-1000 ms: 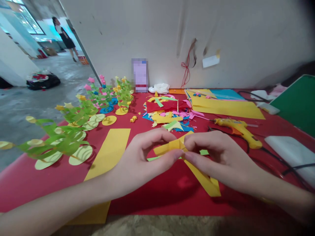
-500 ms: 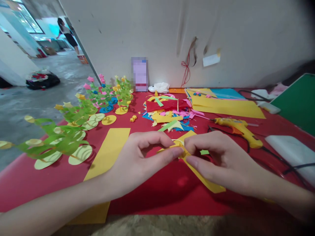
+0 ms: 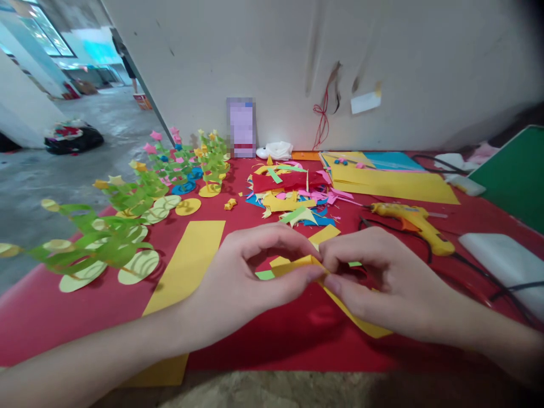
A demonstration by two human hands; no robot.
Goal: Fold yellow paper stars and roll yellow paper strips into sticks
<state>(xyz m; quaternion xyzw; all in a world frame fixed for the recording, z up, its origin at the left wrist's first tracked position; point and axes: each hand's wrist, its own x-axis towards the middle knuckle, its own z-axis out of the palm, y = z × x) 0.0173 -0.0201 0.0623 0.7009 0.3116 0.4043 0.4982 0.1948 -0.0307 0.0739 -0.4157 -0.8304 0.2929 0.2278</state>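
Between my two hands is a folded yellow paper strip [image 3: 355, 313], its long tail hanging down to the right. My left hand [image 3: 263, 272] pinches the folded end between thumb and index finger. Close against it, my right hand [image 3: 374, 277] grips the same strip with thumb and fingers. The fingertips partly hide the fold. Under my left forearm lies a wide yellow paper sheet [image 3: 187, 260]. A small folded yellow paper star [image 3: 230, 204] rests on the red table beyond my left hand.
Paper plants with green spiral stems [image 3: 102, 226] stand at the left. A heap of paper scraps [image 3: 293, 195] lies ahead. To the right are a yellow glue gun [image 3: 412, 221] with its cable, stacked yellow sheets [image 3: 395, 184] and a green board [image 3: 514, 175]. A phone [image 3: 241, 127] leans on the wall.
My left fingers have shifted on the strip, and more of its folded end shows below the index finger. In the background, the person has moved right, mostly behind the wall edge.
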